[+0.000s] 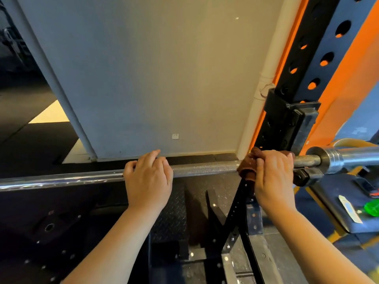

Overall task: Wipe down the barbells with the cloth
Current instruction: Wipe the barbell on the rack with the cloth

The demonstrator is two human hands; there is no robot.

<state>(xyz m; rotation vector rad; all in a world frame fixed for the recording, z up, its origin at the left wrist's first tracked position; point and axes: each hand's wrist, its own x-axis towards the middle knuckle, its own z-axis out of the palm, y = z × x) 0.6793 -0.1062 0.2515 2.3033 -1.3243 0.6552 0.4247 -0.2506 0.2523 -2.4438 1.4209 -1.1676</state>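
A steel barbell runs across the view, resting in a black rack hook at the right. My left hand lies over the bar near its middle, fingers curled round it. My right hand grips the bar further right, close to the rack upright, with a brown cloth wrapped round the bar under its fingers. The cloth bunches out to the left of that hand. The bar's shiny sleeve sticks out past the rack at the right edge.
A black perforated rack upright with an orange post behind stands at the right. A pale wall is straight ahead. Below lie black frame struts and a checker-plate floor. A green object sits on a dark block at the lower right.
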